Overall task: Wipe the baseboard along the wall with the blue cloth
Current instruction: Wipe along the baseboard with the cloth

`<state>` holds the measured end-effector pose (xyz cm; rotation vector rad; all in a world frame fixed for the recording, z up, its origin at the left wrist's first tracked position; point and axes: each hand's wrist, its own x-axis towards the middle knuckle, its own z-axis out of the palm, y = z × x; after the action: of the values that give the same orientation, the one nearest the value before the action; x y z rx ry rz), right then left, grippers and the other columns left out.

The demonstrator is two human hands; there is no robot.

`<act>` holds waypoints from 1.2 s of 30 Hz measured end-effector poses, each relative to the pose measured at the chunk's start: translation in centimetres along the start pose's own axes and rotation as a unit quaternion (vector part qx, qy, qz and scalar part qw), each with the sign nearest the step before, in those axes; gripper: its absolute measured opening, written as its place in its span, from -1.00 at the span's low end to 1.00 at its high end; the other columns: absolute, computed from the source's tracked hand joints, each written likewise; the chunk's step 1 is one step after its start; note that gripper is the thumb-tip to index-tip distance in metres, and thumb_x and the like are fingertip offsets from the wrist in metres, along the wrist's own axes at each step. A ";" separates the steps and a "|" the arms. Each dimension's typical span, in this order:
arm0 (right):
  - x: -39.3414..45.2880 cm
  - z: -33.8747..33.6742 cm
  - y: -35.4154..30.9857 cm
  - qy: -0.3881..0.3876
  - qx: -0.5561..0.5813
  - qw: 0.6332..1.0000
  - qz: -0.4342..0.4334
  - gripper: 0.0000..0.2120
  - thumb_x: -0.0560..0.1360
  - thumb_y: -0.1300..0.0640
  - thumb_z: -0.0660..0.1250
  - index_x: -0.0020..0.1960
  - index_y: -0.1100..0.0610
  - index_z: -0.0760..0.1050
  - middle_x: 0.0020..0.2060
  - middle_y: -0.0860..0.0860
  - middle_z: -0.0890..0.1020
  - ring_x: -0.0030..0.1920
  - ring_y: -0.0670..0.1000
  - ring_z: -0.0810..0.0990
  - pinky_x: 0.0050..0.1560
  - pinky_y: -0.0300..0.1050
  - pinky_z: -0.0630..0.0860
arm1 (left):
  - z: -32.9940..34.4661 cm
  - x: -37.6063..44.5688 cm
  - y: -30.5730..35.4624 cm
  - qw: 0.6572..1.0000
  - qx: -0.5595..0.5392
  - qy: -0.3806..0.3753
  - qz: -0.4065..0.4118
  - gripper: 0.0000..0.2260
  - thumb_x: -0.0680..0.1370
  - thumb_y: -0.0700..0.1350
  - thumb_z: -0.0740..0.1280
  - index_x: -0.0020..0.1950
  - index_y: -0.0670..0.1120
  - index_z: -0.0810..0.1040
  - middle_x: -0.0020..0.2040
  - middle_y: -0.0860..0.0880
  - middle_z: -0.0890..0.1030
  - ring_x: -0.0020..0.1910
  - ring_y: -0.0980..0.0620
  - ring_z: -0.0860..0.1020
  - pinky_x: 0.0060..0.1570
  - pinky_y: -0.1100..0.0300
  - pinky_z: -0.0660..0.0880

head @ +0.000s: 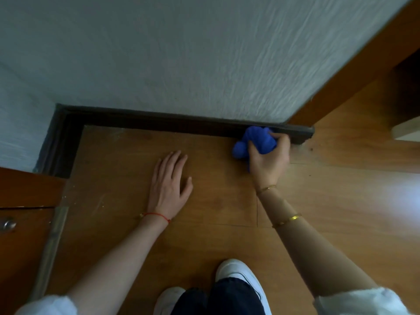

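A dark baseboard [159, 122] runs along the foot of the textured white wall [181, 53] and turns a corner at the left. My right hand [270, 160] grips a bunched blue cloth [256, 139] and presses it against the baseboard near its right end. My left hand [169, 180] lies flat on the wooden floor [127, 173], fingers spread, holding nothing, a little in front of the baseboard.
A wooden cabinet with a round metal knob [8, 223] stands at the left, edged by a metal floor strip [51, 246]. Wooden door trim [354, 71] rises at the right end of the wall. My white shoes [236, 271] are at the bottom centre.
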<state>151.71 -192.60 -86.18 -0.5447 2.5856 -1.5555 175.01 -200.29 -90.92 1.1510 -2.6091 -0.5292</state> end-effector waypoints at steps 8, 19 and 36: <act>1.9 -2.9 1.6 0.085 0.009 0.995 0.057 -0.66 0.34 0.20 0.49 0.05 0.19 0.45 -0.02 0.08 0.55 -0.05 -0.04 0.50 -0.04 -0.46 0.35 | -0.3 -1.2 -1.0 1.000 0.015 -0.020 -0.008 -0.49 0.64 0.07 0.13 0.54 -0.13 0.37 0.56 -0.16 0.33 0.56 -0.10 0.22 0.55 -0.19 0.19; 1.5 -1.7 1.5 0.083 0.009 0.995 0.060 -0.62 0.35 0.22 0.48 0.09 0.25 0.44 0.04 0.14 0.56 0.02 0.02 0.54 0.07 -0.32 0.45 | -0.8 -1.0 -2.3 0.999 0.023 -0.005 -0.030 -0.51 0.66 0.05 0.12 0.55 -0.12 0.34 0.58 -0.14 0.31 0.58 -0.11 0.21 0.58 -0.13 0.10; -7.0 11.0 -7.0 -0.093 0.060 0.994 -0.006 -0.68 0.36 0.30 0.53 0.02 0.27 0.47 -0.04 0.09 0.54 -0.11 -0.08 0.49 -0.10 -0.52 0.40 | -3.8 -3.9 -8.5 0.988 0.053 0.062 -0.129 -0.51 0.65 0.03 0.15 0.54 -0.16 0.37 0.55 -0.17 0.35 0.56 -0.16 0.28 0.58 -0.16 0.12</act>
<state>162.70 -202.42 -86.25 -0.6602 2.3398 -1.5684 184.55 -203.54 -91.36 1.5180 -2.4212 -0.3573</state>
